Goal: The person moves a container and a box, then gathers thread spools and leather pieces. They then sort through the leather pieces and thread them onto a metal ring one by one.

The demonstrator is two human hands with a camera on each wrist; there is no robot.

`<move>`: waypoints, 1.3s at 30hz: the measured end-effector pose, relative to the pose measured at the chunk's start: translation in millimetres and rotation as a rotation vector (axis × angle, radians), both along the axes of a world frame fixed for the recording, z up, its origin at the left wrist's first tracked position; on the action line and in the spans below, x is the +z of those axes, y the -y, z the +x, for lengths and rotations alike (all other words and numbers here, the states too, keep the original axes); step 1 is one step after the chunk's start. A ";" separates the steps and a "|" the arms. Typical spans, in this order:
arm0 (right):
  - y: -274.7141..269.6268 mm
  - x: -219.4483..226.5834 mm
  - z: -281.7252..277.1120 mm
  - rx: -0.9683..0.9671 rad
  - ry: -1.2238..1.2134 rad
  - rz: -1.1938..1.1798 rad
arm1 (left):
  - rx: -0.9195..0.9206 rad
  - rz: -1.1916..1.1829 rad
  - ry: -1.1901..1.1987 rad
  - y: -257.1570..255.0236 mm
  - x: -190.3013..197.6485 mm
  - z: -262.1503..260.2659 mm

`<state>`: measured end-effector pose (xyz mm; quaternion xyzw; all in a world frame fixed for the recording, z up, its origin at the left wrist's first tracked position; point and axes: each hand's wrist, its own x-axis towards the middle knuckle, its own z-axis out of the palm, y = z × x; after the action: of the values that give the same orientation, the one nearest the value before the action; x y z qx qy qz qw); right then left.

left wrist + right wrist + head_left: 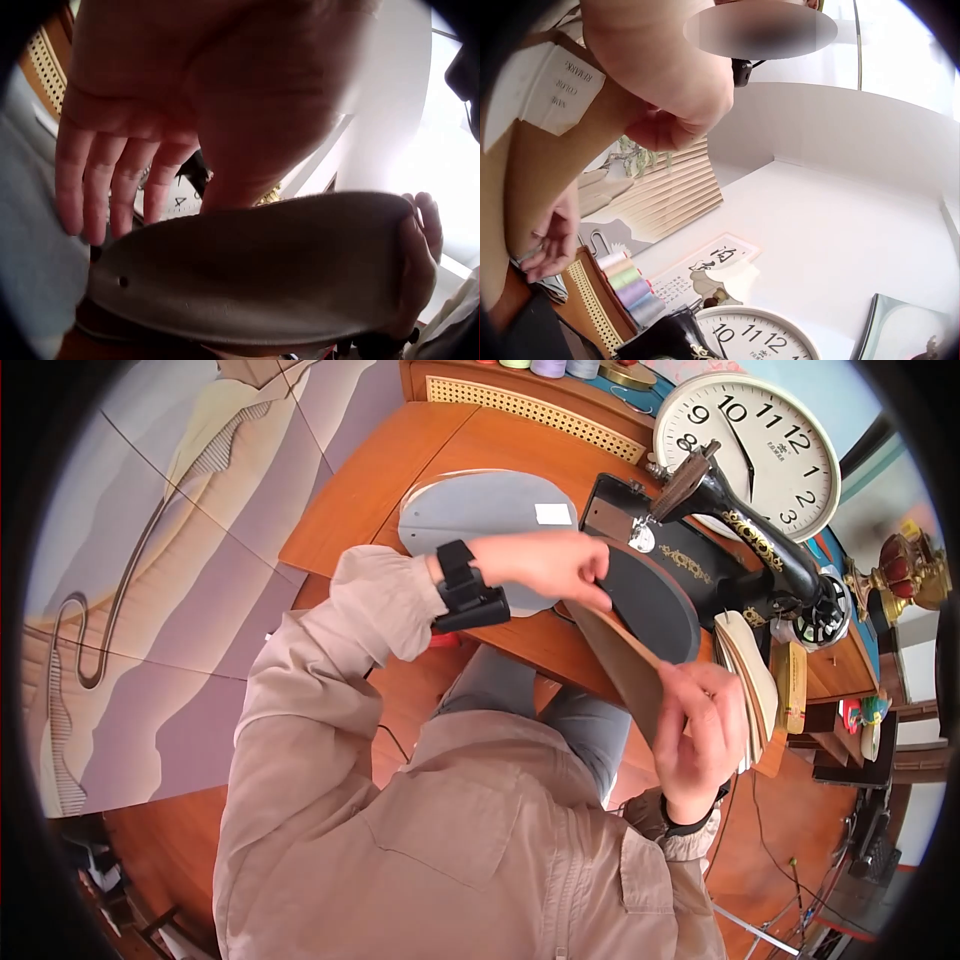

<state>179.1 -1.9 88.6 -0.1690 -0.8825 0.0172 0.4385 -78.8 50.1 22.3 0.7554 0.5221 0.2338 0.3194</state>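
Observation:
A brown curved piece [628, 672] with a rounded outline hangs at a slant between the hands. My right hand [702, 725] pinches its lower end; in the left wrist view those fingers lie over the far end of the piece [255, 274]. At the upper end is my left hand [560, 568], its fingers loosely bent; the left wrist view shows this hand [202, 112] with fingers hanging relaxed beside the edge, contact unclear. In the right wrist view a white printed label [564, 90] lies on the piece, near my right hand [660, 67].
Grey rounded pieces [480, 510] with a white label lie on the wooden table [370, 490]. A dark oval piece [650, 600] rests by the black sewing machine [750, 540]. Stacked pale pieces [748, 680] stand at the right, a round clock [800, 420] behind, thread spools [630, 285] along the back.

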 end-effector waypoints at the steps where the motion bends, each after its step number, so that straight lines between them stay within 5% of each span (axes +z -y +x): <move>1: -1.5 1.8 0.3 -0.023 0.036 0.022 | -0.054 0.029 -0.014 2.1 -9.0 7.4; 5: -0.6 4.0 -1.2 0.027 0.132 0.027 | -0.204 0.259 -0.183 4.0 -33.6 32.6; 7: 2.7 2.2 -0.5 0.037 0.180 0.001 | -0.253 0.152 -0.541 0.2 -32.3 45.9; 11: 2.0 -0.6 2.3 0.014 0.225 -0.085 | -0.236 -0.136 -0.405 6.1 -13.5 57.2; 15: 0.8 6.1 -1.4 0.034 0.222 -0.078 | -0.286 -0.098 -0.266 8.9 -18.4 46.3; 18: 0.1 14.0 -7.0 0.023 0.062 0.089 | -0.204 0.158 0.079 11.8 -8.6 18.8; 19: 5.5 18.0 -9.6 -0.015 0.016 0.066 | -0.046 -0.031 0.153 20.2 18.5 11.7; 20: 4.9 18.6 -10.6 -0.018 -0.011 0.084 | -0.052 0.180 0.186 10.7 14.9 -6.9; 22: -5.5 15.2 -17.4 0.017 -0.063 0.145 | 0.131 0.102 0.231 15.8 47.9 -40.3; 24: -23.8 -3.8 -30.8 0.113 -0.061 0.113 | 0.261 0.124 0.494 9.5 42.0 -78.0; 29: -39.9 -69.3 -64.7 0.129 0.275 -0.181 | 0.430 0.031 0.032 13.6 1.0 -151.8; 31: -39.7 -86.4 -68.9 0.181 0.308 -0.206 | 0.434 -0.121 0.080 16.5 -22.7 -168.4; 39: -33.2 -90.4 -80.9 0.251 0.273 -0.184 | 0.583 -0.082 0.253 7.4 -15.5 -177.2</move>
<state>98.2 31.2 -1.7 -0.0980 -0.9426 0.1291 0.2921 -256.0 42.6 6.8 0.5254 0.6818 0.3862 0.3316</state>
